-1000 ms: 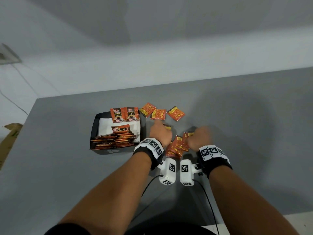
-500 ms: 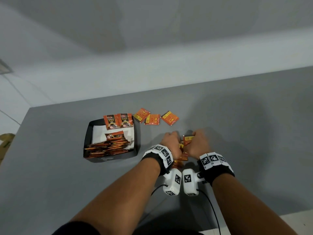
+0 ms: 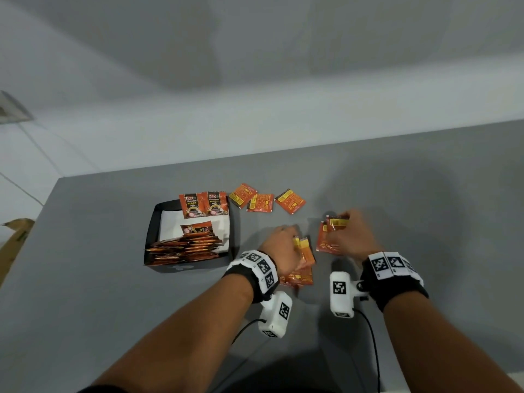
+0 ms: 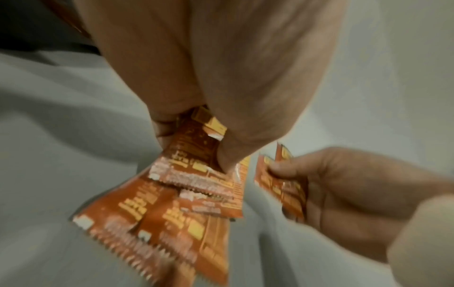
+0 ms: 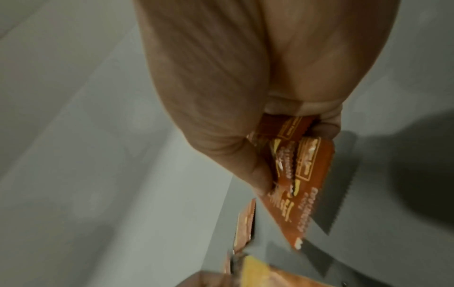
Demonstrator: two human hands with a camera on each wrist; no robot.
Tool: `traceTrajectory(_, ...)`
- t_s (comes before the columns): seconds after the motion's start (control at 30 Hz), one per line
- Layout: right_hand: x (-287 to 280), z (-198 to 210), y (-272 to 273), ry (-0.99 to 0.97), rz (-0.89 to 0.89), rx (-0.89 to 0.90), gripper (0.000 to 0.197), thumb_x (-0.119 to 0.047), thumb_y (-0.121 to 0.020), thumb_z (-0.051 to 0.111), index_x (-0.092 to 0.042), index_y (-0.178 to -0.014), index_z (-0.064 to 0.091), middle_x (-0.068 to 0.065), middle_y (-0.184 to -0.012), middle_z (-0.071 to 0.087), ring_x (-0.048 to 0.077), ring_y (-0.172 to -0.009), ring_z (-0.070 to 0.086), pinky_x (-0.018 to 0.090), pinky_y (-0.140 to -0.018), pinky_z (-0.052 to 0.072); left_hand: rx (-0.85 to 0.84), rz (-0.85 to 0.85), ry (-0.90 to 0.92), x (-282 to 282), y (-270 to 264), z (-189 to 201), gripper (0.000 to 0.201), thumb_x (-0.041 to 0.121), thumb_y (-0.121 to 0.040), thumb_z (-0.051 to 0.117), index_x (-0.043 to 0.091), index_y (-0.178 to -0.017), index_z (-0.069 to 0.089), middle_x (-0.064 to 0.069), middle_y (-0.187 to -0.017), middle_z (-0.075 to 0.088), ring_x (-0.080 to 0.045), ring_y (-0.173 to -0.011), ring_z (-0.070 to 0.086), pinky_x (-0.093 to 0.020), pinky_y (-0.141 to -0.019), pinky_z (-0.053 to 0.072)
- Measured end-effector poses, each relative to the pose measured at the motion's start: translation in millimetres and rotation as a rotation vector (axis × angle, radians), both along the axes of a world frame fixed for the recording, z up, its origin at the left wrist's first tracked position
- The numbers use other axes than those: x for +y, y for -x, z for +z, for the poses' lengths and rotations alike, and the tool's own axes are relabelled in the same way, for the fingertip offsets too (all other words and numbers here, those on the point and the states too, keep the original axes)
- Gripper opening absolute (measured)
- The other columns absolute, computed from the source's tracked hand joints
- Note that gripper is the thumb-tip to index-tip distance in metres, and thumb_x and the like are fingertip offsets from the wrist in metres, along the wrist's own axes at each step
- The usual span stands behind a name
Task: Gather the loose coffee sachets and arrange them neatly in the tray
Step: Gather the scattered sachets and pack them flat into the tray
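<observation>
Two bunches of orange coffee sachets are off the table in the person's hands: the left hand pinches a fanned bunch between thumb and curled fingers, and the right hand grips a smaller bunch the same way, a gap of grey table between the two. Just left of the left hand sits the black tray, lined in white; a row of sachets stands packed on edge along its near side, one sachet lies flat behind them, and two sachets lean printed side out against its far wall. Beyond the hands, three loose sachets lie flat on the table in a rough line, just right of the tray's far corner. How many sachets each hand holds cannot be counted: both wrist views are motion-blurred, and the palms cover the tops of the bunches. In the right wrist view another sachet edge and a yellow-orange shape at the bottom border are cut off and too smeared to identify.
</observation>
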State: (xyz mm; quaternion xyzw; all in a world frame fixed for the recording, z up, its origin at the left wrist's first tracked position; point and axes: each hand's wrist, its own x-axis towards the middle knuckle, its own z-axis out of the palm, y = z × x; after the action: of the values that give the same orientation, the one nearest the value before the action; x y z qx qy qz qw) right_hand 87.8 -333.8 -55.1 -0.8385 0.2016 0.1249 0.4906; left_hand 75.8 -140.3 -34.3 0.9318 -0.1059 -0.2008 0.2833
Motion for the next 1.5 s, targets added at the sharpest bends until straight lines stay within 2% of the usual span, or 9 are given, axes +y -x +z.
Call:
traceTrajectory(0.2, 12, 16, 15, -0.214, 0.140, 0.065, 0.055, 0.002, -0.072, 0.084, -0.018, -0.112, 0.051, 0.011, -0.110, 0.065, 0.027, -0.095, 0.069, 0.042, -0.078, 0.060, 0.124, 0.070, 0.147, 30, 0, 38, 0.016, 0.018, -0.092, 0.055, 0.012, -0.106, 0.060, -0.002, -0.086, 0.067, -0.015, -0.074, 0.064, -0.032, -0.067, 0.055)
traceTrajectory(0.4, 48, -2, 31, 0.418, 0.659, -0.011, 0.081, -0.026, -0.062, 0.091, -0.018, -0.134, 0.054, 0.003, -0.124, 0.056, 0.022, -0.112, 0.057, 0.037, -0.100, 0.047, 0.059, -0.286, -0.209, 34, 29, 12, 0.043, 0.028, -0.086, 0.066, 0.016, -0.126, 0.055, -0.003, -0.128, 0.046, -0.022, -0.119, 0.039, -0.034, -0.104, 0.033)
traceTrajectory(0.77, 44, 5, 39, 0.180, 0.502, -0.055, 0.032, -0.013, -0.078, 0.080, -0.020, -0.092, 0.053, 0.000, -0.085, 0.063, 0.013, -0.073, 0.061, 0.026, -0.060, 0.047, -0.063, -0.161, -0.120, 36, 30, -15, 0.056, 0.021, -0.074, 0.080, 0.020, -0.117, 0.045, 0.000, -0.118, 0.050, -0.018, -0.106, 0.048, -0.028, -0.087, 0.042)
traceTrajectory(0.83, 39, 15, 36, 0.032, 0.420, 0.015, 0.027, -0.012, -0.086, 0.074, -0.021, -0.098, 0.052, 0.001, -0.091, 0.065, 0.011, -0.079, 0.064, 0.021, -0.066, 0.050, -0.067, -0.153, -0.117, 40, 30, -12, 0.052, 0.023, -0.078, 0.078, 0.021, -0.122, 0.049, 0.002, -0.118, 0.051, -0.016, -0.100, 0.051, -0.026, -0.083, 0.041)
traceTrajectory(0.93, 38, 23, 25, -0.089, 0.234, -0.016, 0.037, -0.008, -0.084, 0.076, -0.020, -0.109, 0.051, 0.009, -0.105, 0.068, 0.023, -0.093, 0.070, 0.043, -0.081, 0.060, 0.001, -0.142, -0.004, 50, 27, 2, 0.032, 0.020, -0.088, 0.066, 0.014, -0.118, 0.058, 0.002, -0.108, 0.046, -0.020, -0.101, 0.055, -0.031, -0.086, 0.046)
traceTrajectory(1.13, 82, 69, -1, -0.367, 0.142, -0.183, 0.034, 0.021, -0.083, 0.059, -0.010, -0.097, 0.060, 0.019, -0.095, 0.070, 0.026, -0.079, 0.074, 0.035, -0.067, 0.064, -0.040, 0.185, 0.472, 110, 12, 70, 0.018, 0.005, -0.093, 0.054, 0.022, -0.091, 0.060, 0.002, -0.076, 0.064, -0.003, -0.059, 0.058, -0.027, -0.057, 0.051)
traceTrajectory(1.23, 127, 82, -19, -0.276, 0.217, -0.232, 0.028, 0.007, -0.084, 0.060, -0.017, -0.097, 0.058, 0.010, -0.091, 0.070, 0.027, -0.084, 0.074, 0.045, -0.080, 0.062, -0.200, 0.392, 0.532, 168, -7, 91, 0.017, 0.006, -0.082, 0.066, 0.022, -0.088, 0.064, -0.002, -0.085, 0.074, -0.018, -0.075, 0.069, -0.034, -0.073, 0.056)
traceTrajectory(1.33, 172, 93, -33, 0.068, 0.449, -0.321, 0.019, -0.007, -0.090, 0.057, -0.021, -0.103, 0.055, -0.001, -0.086, 0.067, 0.016, -0.077, 0.067, 0.031, -0.070, 0.052, -0.302, 0.487, 0.386, 223, -21, 92, 0.020, 0.011, -0.079, 0.072, 0.026, -0.087, 0.060, 0.001, -0.080, 0.072, -0.023, -0.076, 0.069, -0.043, -0.076, 0.058)
traceTrajectory(1.5, 238, 85, -42, 0.343, 0.645, -0.500, 0.014, -0.018, -0.095, 0.057, -0.026, -0.103, 0.065, -0.003, -0.090, 0.072, 0.022, -0.082, 0.065, 0.039, -0.081, 0.052, -0.294, 0.308, 0.044, 267, -23, 72, 0.039, 0.009, -0.092, 0.060, 0.031, -0.122, 0.052, 0.003, -0.087, 0.070, -0.017, -0.071, 0.068, -0.040, -0.066, 0.060)
